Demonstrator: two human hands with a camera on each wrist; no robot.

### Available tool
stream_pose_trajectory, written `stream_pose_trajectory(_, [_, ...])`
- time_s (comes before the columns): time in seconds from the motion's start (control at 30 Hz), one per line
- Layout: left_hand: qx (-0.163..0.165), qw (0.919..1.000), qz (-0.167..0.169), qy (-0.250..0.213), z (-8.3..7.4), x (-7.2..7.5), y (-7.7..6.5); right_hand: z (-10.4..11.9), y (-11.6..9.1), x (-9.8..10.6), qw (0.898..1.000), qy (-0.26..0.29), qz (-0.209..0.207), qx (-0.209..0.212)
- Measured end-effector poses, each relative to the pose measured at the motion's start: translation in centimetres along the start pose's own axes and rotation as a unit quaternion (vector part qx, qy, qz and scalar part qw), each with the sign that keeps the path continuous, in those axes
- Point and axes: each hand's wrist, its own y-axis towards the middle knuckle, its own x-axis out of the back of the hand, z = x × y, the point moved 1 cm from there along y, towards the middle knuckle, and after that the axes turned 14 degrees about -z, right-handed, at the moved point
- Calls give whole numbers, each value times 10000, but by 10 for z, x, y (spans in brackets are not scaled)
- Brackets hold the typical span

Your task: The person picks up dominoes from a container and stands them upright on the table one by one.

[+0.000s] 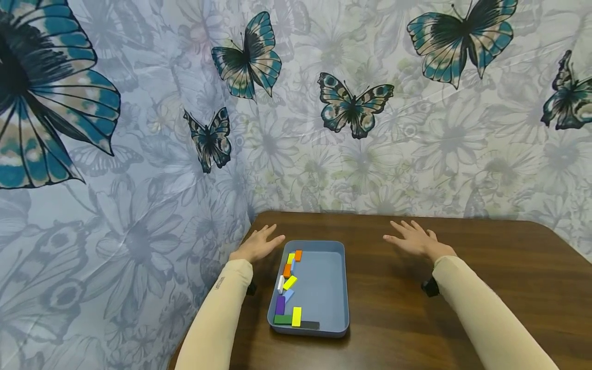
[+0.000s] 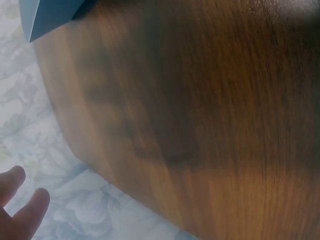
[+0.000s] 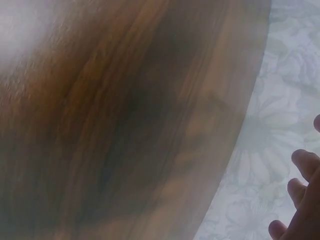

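Note:
A blue-grey tray (image 1: 319, 288) lies on the wooden table, holding several small coloured blocks along its left side and near edge. Among them are a purple block (image 1: 280, 305), a green block (image 1: 282, 319), a yellow block (image 1: 296, 316), a dark grey block (image 1: 310, 325), a white block (image 1: 280, 284) and an orange block (image 1: 298, 255). My left hand (image 1: 257, 245) hovers by the tray's far left corner, fingers spread, holding nothing. Well to the right of the tray, my right hand (image 1: 416, 240) is held over the table with its fingers spread and nothing in them.
The brown wooden table (image 1: 388, 313) has rounded far corners. Behind it and along its left side hangs a pale floral cloth (image 1: 300, 169) printed with large butterflies. A dark band (image 1: 430, 287) is on the right wrist.

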Motion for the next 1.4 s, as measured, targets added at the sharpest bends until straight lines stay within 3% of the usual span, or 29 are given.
stream_pose_trajectory(0.57, [-207, 9956, -53, -908, 8, -10, -2, 32, 10, -5, 9991, 74, -67, 405])
stream_pose_trajectory(1.0, [-206, 9933, 256, -1106, 17, -29, -3, 58, 19, -19, 9923, 928, 121, 813])
stream_pose_trajectory(1.4, [-277, 9866, 490, -1531, 21, -46, -10, 96, 25, -31, 9868, 1247, 263, 997])
